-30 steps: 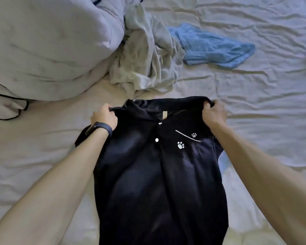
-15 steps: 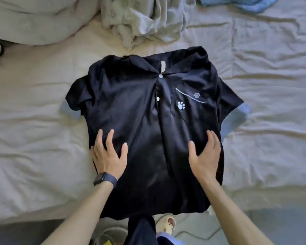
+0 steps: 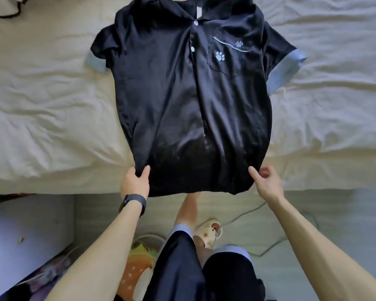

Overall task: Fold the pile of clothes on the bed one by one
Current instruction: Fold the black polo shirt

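On the left side of the bed (image 3: 41, 116) a pale blue cuff (image 3: 95, 63) pokes out from a sleeve that is bunched rather than spread, so it probably needs flattening before any fold; the left hand (image 3: 135, 183) pinches the hem corner at the bed's near edge, thumb on top and fingers beneath, seemingly to pull the cloth taut.

The shirt (image 3: 172, 94) lies face up across the middle of the bed, collar toward the far edge and hem hanging just over the near edge, laid out flat for folding; creases run down its centre.

The right hand (image 3: 268, 184) is at the other hem corner, thumb against the fabric and fingers curled; whether it truly grips I cannot tell. The right sleeve lies more open, toward the bed's right side.
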Tool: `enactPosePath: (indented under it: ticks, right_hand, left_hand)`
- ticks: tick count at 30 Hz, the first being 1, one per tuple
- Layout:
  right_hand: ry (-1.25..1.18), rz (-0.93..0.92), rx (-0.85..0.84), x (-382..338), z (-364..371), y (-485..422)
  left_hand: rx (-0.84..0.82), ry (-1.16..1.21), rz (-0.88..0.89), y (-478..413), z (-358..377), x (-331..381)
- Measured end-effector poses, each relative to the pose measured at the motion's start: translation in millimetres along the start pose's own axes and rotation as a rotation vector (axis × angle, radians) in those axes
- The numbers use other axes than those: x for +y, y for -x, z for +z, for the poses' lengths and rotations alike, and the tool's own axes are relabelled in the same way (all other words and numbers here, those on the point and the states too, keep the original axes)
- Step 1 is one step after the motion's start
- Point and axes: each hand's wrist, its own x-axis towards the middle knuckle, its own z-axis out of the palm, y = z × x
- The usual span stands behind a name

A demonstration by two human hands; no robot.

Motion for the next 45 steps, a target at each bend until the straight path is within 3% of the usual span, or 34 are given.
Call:
enactPosePath:
  ticks: [3, 7, 11, 16, 21, 23, 25, 27, 29, 31, 33, 36, 42, 45]
  right_hand:
    - [-0.1, -0.04, -0.068, 4, -2, -5]
    - [-0.036, -0.098, -0.13, 4, 8, -7]
    - [0.102, -0.108, 0.044, 17, 8, -6]
    - [0.099, 0.047, 0.242, 38, -20, 3]
    - [0.192, 0.073, 0.091, 45, -21, 16]
    - [0.309, -0.05, 0.177, 38, -8, 26]
    - [0.367, -0.306, 0.277, 24, 11, 37]
    - [0.442, -0.591, 0.262, 9, 35, 47]
    - [0.554, -0.762, 0.146, -4, 60, 53]
    - [0.702, -0.77, 0.036, -13, 84, 56]
    - [0.795, -0.755, 0.039, -18, 102, 53]
    - [0.764, -0.791, 0.114, -23, 110, 42]
    - [0.507, -0.901, 0.24, 3, 70, 47]
    - [0.659, -0.887, 0.134, 32, 48, 65]
  left_hand:
    - [0.012, 0.038, 0.099, 9, -10, -14]
    - [0.026, -0.04, 0.153, 11, -25, -34]
    - [0.045, -0.199, 0.186, 1, -40, -52]
    - [0.031, -0.278, 0.097, -10, -54, -84]
    - [-0.005, -0.286, -0.015, -6, -43, -79]
    - [0.068, -0.352, 0.163, 3, -31, -63]
    - [0.136, -0.372, 0.486, 13, -14, -40]
    - [0.144, -0.426, 0.728, 21, 8, -15]
    - [0.048, -0.533, 0.75, 27, 33, 4]
    - [-0.024, -0.624, 0.649, 30, 55, 16]
    - [0.013, -0.641, 0.611, 26, 68, 22]
    - [0.045, -0.677, 0.723, 17, 69, 28]
    - [0.099, -0.486, 1.06, 46, 51, 28]
    - [-0.261, -0.789, 0.962, 63, 52, 34]
